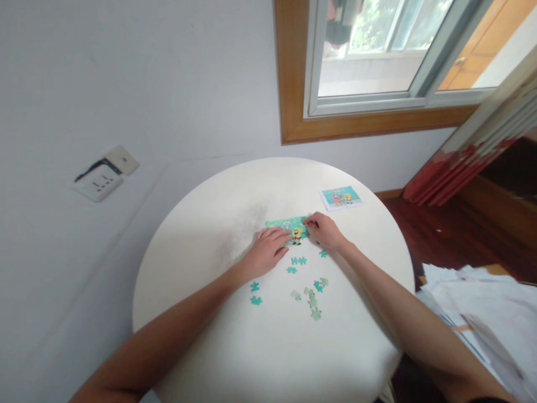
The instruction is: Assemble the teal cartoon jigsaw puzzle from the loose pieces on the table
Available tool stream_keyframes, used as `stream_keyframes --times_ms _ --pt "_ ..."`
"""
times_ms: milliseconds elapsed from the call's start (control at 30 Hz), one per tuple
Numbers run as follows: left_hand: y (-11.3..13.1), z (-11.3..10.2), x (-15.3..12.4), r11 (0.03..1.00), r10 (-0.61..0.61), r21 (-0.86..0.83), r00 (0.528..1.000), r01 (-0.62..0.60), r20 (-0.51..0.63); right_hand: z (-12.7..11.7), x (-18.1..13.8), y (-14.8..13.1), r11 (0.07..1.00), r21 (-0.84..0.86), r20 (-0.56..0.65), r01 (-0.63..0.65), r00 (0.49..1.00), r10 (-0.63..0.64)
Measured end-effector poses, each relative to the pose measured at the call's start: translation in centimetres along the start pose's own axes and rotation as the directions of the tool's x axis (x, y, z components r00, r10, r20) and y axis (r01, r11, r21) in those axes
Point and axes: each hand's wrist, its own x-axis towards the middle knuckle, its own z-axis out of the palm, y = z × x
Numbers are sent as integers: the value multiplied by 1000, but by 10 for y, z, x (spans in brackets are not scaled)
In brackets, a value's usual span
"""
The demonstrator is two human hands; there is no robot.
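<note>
A partly assembled jigsaw puzzle (297,230) with a yellow cartoon figure on a teal background lies flat on the white round table (188,246). My left hand (268,249) rests flat over its left side, fingers stretched out and covering part of the picture. At the puzzle's upper right edge, my right hand (323,229) has thumb and fingers pinched together; whatever is between them is too small to make out. Closer to me lie several loose teal puzzle pieces (292,270) and several pale green puzzle pieces (312,299). Two teal pieces (255,300) sit apart, near my left forearm.
A picture card (342,197) with two cartoon figures lies at the table's back right. Behind the table are a wall and a wood-framed window (293,129). A wall socket (98,182) is at left. Papers (482,319) are piled beside the table at right, below a curtain (448,168).
</note>
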Motion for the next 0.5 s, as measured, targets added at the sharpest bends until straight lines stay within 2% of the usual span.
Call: stream_keyframes --times_ms 233,500 --pt "2 -2 0 1000 -8 -1 1000 8 3 2 1 4 998 62 -16 -4 1000 5" --pt "1 -1 0 1000 -10 -18 1000 11 12 0 1 2 923 386 35 -6 999 -8"
